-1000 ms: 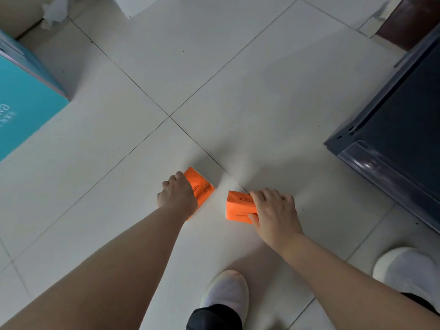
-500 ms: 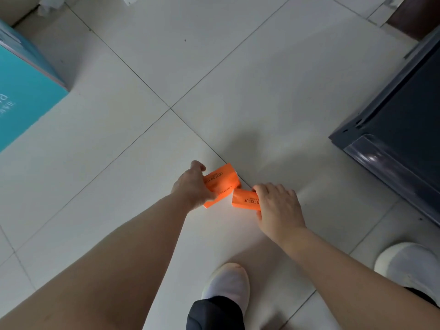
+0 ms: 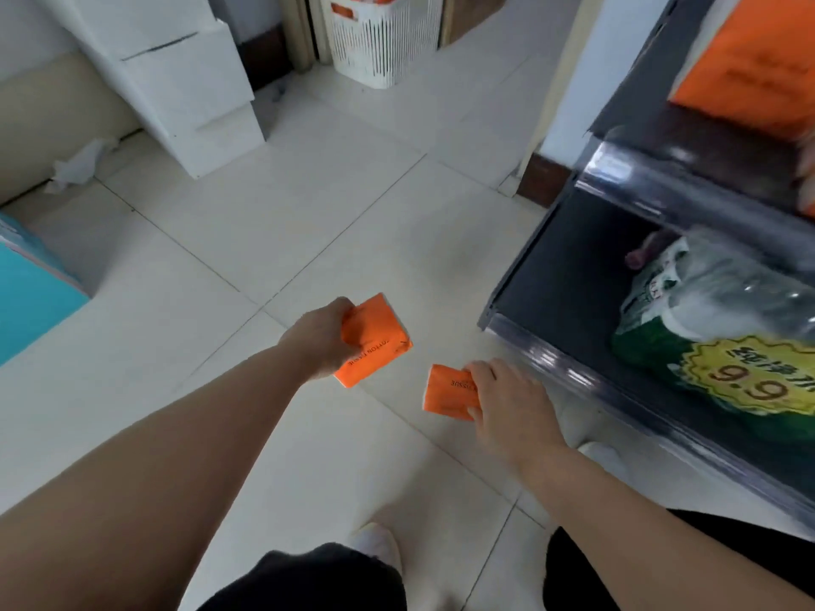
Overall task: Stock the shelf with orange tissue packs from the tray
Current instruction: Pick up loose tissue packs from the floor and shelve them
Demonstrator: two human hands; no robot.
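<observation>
Left orange film-wrapped tissue pack (image 3: pixel 375 341) clamped in left hand (image 3: pixel 318 341) grip; right orange film-wrapped tissue pack (image 3: pixel 447 393) pinched by 1 end in right hand (image 3: pixel 509 405) grip. Both over white tiled floor (image 3: pixel 308 213), beside dark grey metal shelf (image 3: pixel 569 275). Risk: slick film slips from end-pinch; pack snags shelf's clear front lip.

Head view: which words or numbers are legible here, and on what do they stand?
"OTTON TISSUE": left orange pack, in the left hand; first letter unclear.
"ISSUE": right orange pack, rest covered by the right hand.
"9.9": yellow burst on the green bag; characters above blurred.
Large orange item, top right: print blurred, unreadable.
</observation>
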